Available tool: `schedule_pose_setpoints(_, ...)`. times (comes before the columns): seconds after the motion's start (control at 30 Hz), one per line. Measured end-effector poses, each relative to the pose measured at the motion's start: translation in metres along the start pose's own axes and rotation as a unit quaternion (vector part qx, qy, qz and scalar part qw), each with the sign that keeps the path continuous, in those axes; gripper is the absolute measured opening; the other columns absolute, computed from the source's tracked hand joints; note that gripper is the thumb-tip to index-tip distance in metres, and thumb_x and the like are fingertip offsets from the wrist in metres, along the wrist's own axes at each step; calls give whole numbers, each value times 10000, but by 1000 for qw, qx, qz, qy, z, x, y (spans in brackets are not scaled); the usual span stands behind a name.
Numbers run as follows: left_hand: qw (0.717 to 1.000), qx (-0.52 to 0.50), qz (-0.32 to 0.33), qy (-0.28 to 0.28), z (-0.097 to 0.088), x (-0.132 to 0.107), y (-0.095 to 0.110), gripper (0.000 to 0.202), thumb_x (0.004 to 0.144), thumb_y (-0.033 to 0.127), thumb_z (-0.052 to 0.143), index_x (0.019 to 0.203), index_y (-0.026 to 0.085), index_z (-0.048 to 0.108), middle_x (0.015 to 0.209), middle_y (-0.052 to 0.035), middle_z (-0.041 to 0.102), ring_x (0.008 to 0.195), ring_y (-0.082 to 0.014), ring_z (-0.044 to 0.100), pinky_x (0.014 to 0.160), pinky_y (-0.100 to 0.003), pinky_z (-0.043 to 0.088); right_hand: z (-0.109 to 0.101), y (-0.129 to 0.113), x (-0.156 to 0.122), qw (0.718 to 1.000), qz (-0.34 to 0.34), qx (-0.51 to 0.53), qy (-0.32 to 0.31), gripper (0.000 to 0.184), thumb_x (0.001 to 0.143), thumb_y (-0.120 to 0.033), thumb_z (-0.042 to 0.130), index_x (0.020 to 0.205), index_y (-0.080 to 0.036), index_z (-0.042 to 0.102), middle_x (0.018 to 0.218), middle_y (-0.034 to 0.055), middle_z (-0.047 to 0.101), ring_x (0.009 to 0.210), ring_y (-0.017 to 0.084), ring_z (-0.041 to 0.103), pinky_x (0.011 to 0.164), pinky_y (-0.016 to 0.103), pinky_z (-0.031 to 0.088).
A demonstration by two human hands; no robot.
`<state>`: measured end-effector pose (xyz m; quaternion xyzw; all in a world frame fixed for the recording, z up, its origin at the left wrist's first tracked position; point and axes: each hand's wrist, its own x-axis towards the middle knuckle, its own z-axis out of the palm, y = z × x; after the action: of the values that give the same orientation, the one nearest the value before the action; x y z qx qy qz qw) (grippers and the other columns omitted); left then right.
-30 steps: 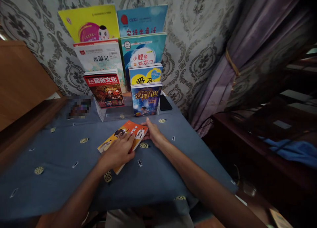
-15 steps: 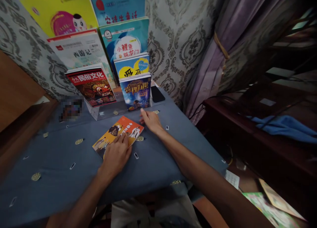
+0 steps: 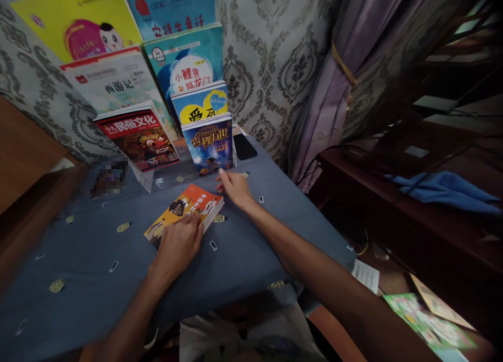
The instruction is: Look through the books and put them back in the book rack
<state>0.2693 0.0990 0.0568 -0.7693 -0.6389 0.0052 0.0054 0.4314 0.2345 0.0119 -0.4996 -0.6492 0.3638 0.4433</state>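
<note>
An orange book (image 3: 184, 207) with cartoon figures lies at a slant on the blue tablecloth. My left hand (image 3: 181, 237) grips its near edge, fingers on the cover, and the thick page block shows along the book's right side. To the right, my right hand (image 3: 234, 188) is loosely curled with the fingers apart, holding nothing. Its fingertips are close to the lower edge of a dark blue book (image 3: 208, 144); whether they touch it I cannot tell. That book stands in a clear display rack (image 3: 168, 178), beside a red magazine (image 3: 143, 139).
Behind stand a yellow-and-blue book (image 3: 200, 104), a teal book (image 3: 188, 58), a white book (image 3: 113, 84) and a yellow book (image 3: 78, 24). A black phone (image 3: 245, 146) lies right of the rack. A purple curtain (image 3: 334, 89) hangs beyond the table's right edge.
The orange book has tipped slightly under my left hand, so its page edge now shows. My right hand stays near the rack. The view has shifted a little to the right.
</note>
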Motion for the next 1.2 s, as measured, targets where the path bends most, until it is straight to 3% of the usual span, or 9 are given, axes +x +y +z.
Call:
schedule_pose_setpoints(0.23, 1000, 3, -1, 6, 2, 0, 2, 314, 1009, 266, 400, 1187, 174, 642, 1171, -143, 732, 967, -297, 730, 803, -382, 529, -2, -6, -4, 1000, -28, -5, 10, 697, 989, -685, 266, 899, -171, 729, 633, 35, 710, 467, 156, 620, 599, 280, 480)
schedule_pose_setpoints(0.37, 999, -26, 17, 24, 9, -4, -5, 326, 994, 328, 479, 1232, 181, 645, 1303, -137, 683, 1129, -309, 685, 898, -407, 539, -4, -9, -8, 998, -39, 14, -52, 626, 1006, -625, 302, 897, -172, 719, 588, 5, 685, 371, 117, 533, 509, 254, 436)
schedule_pose_setpoints(0.53, 992, -110, 58, 27, 21, -23, -54, 446, 936, 495, 581, 1293, 235, 643, 1422, -82, 613, 1320, -270, 573, 1110, -419, 453, -11, -9, -10, 978, -69, -9, -196, 461, 977, -516, 489, 685, -192, 639, 558, -7, 667, 397, 115, 570, 479, 236, 409)
schedule_pose_setpoints(0.63, 990, -127, 56, 6, 28, -42, -88, 625, 890, 565, 624, 1406, 218, 561, 1524, -106, 503, 1425, -281, 459, 1182, -457, 379, -13, -6, -8, 974, -56, -3, -220, 401, 985, -443, 479, 699, -200, 622, 603, 10, 691, 454, 146, 628, 470, 243, 430)
schedule_pose_setpoints(0.73, 989, -125, 76, 1, 37, -61, -101, 865, 797, 628, 710, 1511, 228, 430, 1604, -128, 369, 1490, -302, 349, 1207, -488, 336, -13, -4, -4, 973, -81, -46, -210, 382, 999, -390, 452, 745, -194, 659, 667, 28, 726, 564, 173, 678, 562, 265, 494)
schedule_pose_setpoints(0.83, 987, -118, 110, 16, 45, -72, -94, 902, 795, 631, 714, 1544, 265, 368, 1636, -119, 306, 1506, -309, 310, 1212, -505, 324, -11, -2, -3, 961, -141, -128, -201, 318, 993, -345, 480, 882, -184, 731, 864, 53, 783, 790, 211, 721, 744, 299, 528)
schedule_pose_setpoints(0.97, 985, -111, 115, 69, 53, -76, -75, 715, 893, 548, 647, 1515, 288, 408, 1613, -98, 370, 1479, -289, 374, 1195, -494, 360, -3, 1, -4, 946, -170, -168, -218, 305, 995, -287, 471, 1128, -207, 734, 1162, 79, 761, 1043, 250, 709, 918, 360, 520)
schedule_pose_setpoints(1.2, 976, -67, 142, 148, 59, -57, -43, 484, 958, 455, 592, 1381, 225, 540, 1434, -113, 589, 1337, -282, 535, 1123, -501, 414, 4, 11, -4, 947, -184, -174, -198, 318, 986, -290, 478, 1168, -225, 731, 1212, 79, 744, 1096, 260, 701, 969, 413, 529)
